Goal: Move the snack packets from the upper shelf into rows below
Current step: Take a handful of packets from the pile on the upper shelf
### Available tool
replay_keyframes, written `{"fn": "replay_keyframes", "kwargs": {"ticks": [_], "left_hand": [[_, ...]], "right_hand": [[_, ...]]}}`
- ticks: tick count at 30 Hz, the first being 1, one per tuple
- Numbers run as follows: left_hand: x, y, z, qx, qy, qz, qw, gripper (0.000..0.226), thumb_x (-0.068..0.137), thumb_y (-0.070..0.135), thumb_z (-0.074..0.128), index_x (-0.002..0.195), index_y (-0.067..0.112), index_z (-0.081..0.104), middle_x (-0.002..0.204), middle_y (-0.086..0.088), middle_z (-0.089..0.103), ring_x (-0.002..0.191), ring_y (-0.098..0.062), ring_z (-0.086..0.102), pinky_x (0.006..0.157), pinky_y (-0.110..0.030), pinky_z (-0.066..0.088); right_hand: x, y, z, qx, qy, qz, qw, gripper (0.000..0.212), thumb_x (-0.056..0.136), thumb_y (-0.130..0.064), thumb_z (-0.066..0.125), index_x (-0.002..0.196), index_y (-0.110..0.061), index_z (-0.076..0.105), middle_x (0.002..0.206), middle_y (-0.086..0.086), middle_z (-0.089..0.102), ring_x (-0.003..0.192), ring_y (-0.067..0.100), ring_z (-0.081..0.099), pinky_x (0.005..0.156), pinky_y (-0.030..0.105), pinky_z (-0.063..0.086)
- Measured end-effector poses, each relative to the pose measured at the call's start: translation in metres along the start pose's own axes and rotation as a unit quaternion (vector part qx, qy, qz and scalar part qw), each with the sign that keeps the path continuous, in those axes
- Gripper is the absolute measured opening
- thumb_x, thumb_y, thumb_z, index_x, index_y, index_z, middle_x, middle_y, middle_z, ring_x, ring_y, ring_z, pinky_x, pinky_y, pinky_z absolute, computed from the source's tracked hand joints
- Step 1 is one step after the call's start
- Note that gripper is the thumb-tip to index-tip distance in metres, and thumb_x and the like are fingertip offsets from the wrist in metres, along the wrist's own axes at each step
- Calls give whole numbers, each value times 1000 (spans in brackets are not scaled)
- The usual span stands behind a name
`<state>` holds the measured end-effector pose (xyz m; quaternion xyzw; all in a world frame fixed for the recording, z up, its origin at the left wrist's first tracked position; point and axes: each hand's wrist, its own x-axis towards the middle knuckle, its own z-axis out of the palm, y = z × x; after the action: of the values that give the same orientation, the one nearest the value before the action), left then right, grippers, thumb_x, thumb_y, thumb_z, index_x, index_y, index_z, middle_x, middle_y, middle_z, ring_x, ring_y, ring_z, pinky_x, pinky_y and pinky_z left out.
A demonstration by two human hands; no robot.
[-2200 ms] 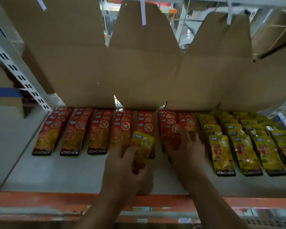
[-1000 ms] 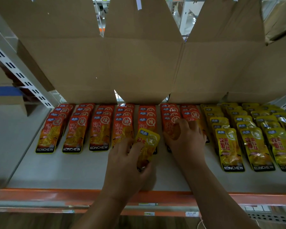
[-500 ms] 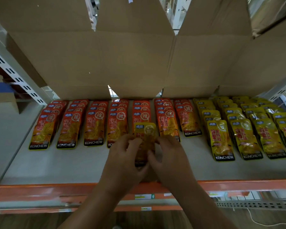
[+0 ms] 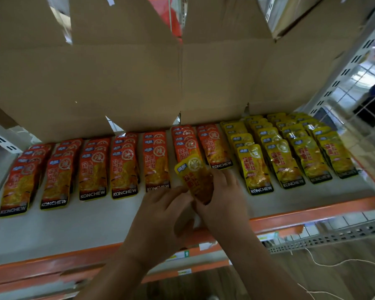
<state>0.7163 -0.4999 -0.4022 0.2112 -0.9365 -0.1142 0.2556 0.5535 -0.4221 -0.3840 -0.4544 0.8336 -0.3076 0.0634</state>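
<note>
Head view: I see the left hand (image 4: 160,215) and right hand (image 4: 223,202) both pinching the yellow packet (image 4: 195,176), which has shifted right and tilted, over the shelf (image 4: 74,226) by the red rows (image 4: 123,169).

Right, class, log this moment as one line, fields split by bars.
left hand: holds yellow packet | right hand: holds same packet | red rows: shelf left | yellow rows: right | packet: not yet placed

free: bare shelf (image 4: 74,230) front-left | blocked: cardboard flaps (image 4: 117,83) overhang packet rows (image 4: 123,169) behind
</note>
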Motion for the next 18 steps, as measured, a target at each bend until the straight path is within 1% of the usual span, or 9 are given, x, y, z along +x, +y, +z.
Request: {"fn": "replay_keyframes", "kwargs": {"ticks": [3, 4, 6, 7, 9, 11, 14, 18], "left_hand": [[14, 23, 10, -21, 23, 6, 1000, 47, 96, 55, 61, 124, 17, 61, 131, -10, 68, 117, -31, 62, 99, -45, 49], [19, 29, 15, -24, 20, 5, 999, 47, 95, 55, 63, 124, 17, 62, 132, -9, 67, 119, -31, 61, 99, -45, 48], [26, 39, 26, -21, 0, -10, 1000, 52, 84, 44, 78, 126, 19, 61, 136, -7, 63, 122, -31, 59, 101, -45, 45], [29, 43, 32, -18, -10, -20, 1000, 55, 80, 41, 79, 127, 20, 61, 138, -5, 61, 124, -30, 57, 102, -44, 43], [37, 52, 41, -10, -16, -40, 999, 55, 80, 42, 73, 129, 21, 61, 138, -2, 60, 125, -27, 53, 102, -42, 40], [46, 62, 47, -6, -14, -55, 998, 53, 81, 44, 67, 129, 22, 61, 137, 0, 61, 124, -24, 52, 102, -43, 42], [56, 71, 55, 19, -19, -61, 998, 51, 80, 43, 61, 127, 23, 59, 133, 1, 61, 121, -23, 51, 100, -42, 40], [56, 72, 58, 47, -27, -78, 996, 48, 83, 42, 58, 126, 21, 62, 132, 0, 61, 117, -24, 53, 95, -42, 43]], "right_hand": [[1, 17, -15, 8, 40, 17, 999, 72, 72, -45, 82, 132, -15, 55, 121, 2, 54, 112, 24, 50, 90, 37, 47], [2, 24, -20, 9, 50, 26, 998, 72, 71, -44, 83, 131, -15, 55, 120, 2, 54, 112, 24, 50, 90, 38, 47], [3, 39, -32, 12, 65, 48, 997, 71, 70, -42, 82, 130, -14, 56, 118, 2, 55, 111, 26, 51, 89, 42, 49], [3, 48, -37, 10, 76, 59, 995, 70, 70, -43, 81, 129, -13, 56, 116, 2, 56, 110, 26, 52, 89, 42, 49], [3, 66, -48, 3, 99, 81, 992, 69, 70, -43, 81, 126, -11, 59, 114, 4, 58, 107, 27, 52, 90, 42, 48], [3, 82, -57, -4, 113, 103, 988, 67, 70, -40, 83, 125, -9, 61, 113, 5, 60, 106, 28, 53, 91, 43, 47], [5, 98, -62, -30, 111, 124, 986, 66, 69, -41, 83, 122, -8, 62, 111, 7, 61, 104, 31, 56, 90, 44, 47], [10, 105, -60, -45, 85, 144, 985, 67, 70, -47, 79, 123, -10, 61, 113, 6, 60, 104, 33, 58, 88, 45, 50]]}}
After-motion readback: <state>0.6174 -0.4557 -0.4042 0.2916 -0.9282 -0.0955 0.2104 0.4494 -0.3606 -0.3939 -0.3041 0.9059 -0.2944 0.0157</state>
